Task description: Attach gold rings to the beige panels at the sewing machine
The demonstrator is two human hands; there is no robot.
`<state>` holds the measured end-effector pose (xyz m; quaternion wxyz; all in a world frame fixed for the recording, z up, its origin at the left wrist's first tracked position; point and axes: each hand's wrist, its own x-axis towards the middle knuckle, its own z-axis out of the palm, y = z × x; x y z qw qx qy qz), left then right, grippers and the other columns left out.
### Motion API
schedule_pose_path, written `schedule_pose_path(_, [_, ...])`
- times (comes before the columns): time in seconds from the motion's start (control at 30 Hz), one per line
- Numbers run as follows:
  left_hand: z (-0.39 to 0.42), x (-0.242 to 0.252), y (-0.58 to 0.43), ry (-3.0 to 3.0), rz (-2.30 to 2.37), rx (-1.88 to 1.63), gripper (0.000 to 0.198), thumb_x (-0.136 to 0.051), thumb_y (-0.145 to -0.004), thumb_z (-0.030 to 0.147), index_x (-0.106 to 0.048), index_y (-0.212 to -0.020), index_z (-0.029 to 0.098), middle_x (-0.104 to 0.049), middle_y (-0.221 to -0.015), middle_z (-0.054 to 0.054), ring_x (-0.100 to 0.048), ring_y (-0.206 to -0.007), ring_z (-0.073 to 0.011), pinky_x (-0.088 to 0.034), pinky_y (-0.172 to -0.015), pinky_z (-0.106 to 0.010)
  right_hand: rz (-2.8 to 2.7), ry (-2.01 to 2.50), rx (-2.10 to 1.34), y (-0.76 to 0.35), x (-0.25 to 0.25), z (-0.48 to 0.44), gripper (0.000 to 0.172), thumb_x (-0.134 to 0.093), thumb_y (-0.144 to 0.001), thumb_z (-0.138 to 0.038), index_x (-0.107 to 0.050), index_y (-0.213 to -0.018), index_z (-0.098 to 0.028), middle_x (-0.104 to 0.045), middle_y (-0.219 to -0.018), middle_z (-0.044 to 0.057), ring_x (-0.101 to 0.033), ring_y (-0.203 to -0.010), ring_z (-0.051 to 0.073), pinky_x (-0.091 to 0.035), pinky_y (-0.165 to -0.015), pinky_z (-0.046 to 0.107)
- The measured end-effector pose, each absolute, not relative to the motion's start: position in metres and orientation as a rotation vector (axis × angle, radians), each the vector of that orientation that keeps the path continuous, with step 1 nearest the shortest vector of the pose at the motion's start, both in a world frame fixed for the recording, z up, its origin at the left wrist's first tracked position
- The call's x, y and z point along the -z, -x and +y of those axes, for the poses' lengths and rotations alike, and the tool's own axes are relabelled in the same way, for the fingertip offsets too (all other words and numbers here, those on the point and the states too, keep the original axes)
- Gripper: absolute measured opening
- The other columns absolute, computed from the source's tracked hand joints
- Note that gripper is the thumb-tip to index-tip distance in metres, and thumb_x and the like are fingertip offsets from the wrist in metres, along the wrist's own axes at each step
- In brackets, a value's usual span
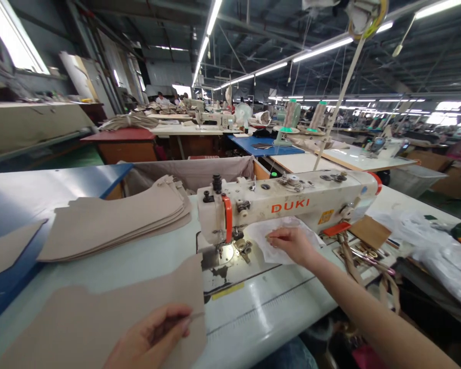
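My left hand (153, 335) is at the bottom, thumb and fingers pinched over the right edge of a beige fabric panel (100, 312); a thin strip shows at its fingertips. Under the arm of the white sewing machine (261, 197), my right hand (292, 243) is closed in a pinch over a white sheet (271, 256). Something small shows at its fingertips, too small to name. The needle area (225, 251) lies between my two hands, left of the right one. The panel's upper right corner reaches close to the machine's base plate.
A stack of beige panels (119, 220) lies at the left on the table. Scissors (372, 261), straps and a brown piece (370, 232) sit right of the machine, near clear plastic bags (438, 256). More sewing tables stand behind.
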<state>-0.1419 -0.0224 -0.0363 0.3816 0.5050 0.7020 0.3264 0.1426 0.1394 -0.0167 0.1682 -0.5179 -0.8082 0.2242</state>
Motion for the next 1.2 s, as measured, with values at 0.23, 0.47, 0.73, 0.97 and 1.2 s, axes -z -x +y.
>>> schedule_pose_path(0.23, [-0.017, 0.014, 0.105, -1.396, 1.700, -1.032, 0.016, -0.057, -0.070, 0.035, -0.070, -0.074, 0.025, -0.072, -0.069, 0.002, -0.067, -0.068, -0.0177, -0.053, -0.065, -0.024, -1.115, 0.935, -1.894, -0.115, 0.016, 0.066, 0.028, -0.081, -0.063, -0.037, -0.074, -0.079, -0.016, -0.072, -0.079, 0.004, -0.066, -0.070, 0.013, -0.053, -0.076, 0.028])
schedule_pose_path(0.47, [-0.028, 0.009, 0.098, -1.527, 1.630, -1.216, 0.013, -0.056, -0.075, 0.022, -0.069, -0.074, 0.023, -0.070, -0.071, 0.001, -0.065, -0.066, -0.0148, -0.053, -0.064, -0.023, -1.187, 0.948, -1.917, -0.079, 0.022, 0.040, 0.028, -0.081, -0.063, -0.039, -0.073, -0.078, -0.017, -0.071, -0.076, 0.004, -0.065, -0.070, 0.014, -0.051, -0.074, 0.028])
schedule_pose_path(0.73, [-0.038, 0.011, 0.108, -2.059, 1.655, -1.333, 0.020, -0.049, -0.086, 0.016, -0.066, -0.082, 0.023, -0.069, -0.079, -0.001, -0.065, -0.074, -0.0132, -0.054, -0.070, -0.022, -0.955, 0.993, -2.139, -0.051, 0.022, 0.030, 0.025, -0.082, -0.056, -0.028, -0.066, -0.069, -0.013, -0.066, -0.059, 0.001, -0.057, -0.051, 0.007, -0.047, -0.057, 0.020])
schedule_pose_path(0.97, [-0.031, 0.019, 0.125, -2.601, 1.547, -1.237, 0.024, -0.041, -0.092, 0.017, -0.065, -0.093, 0.019, -0.070, -0.086, -0.004, -0.066, -0.082, -0.0126, -0.054, -0.079, -0.022, -0.825, 0.995, -2.416, -0.052, 0.021, 0.033, 0.019, -0.076, -0.066, -0.021, -0.066, -0.078, -0.010, -0.071, -0.069, 0.005, -0.065, -0.059, 0.010, -0.051, -0.064, 0.022])
schedule_pose_path(1.2, [-0.025, 0.017, 0.136, -2.817, 1.485, -1.077, 0.033, -0.031, -0.092, 0.010, -0.063, -0.089, 0.017, -0.068, -0.083, -0.004, -0.065, -0.079, -0.0128, -0.054, -0.074, -0.022, -0.776, 1.071, -2.424, -0.046, 0.019, 0.039, 0.017, -0.076, -0.063, -0.018, -0.064, -0.074, -0.011, -0.073, -0.072, 0.008, -0.069, -0.066, 0.014, -0.053, -0.068, 0.023])
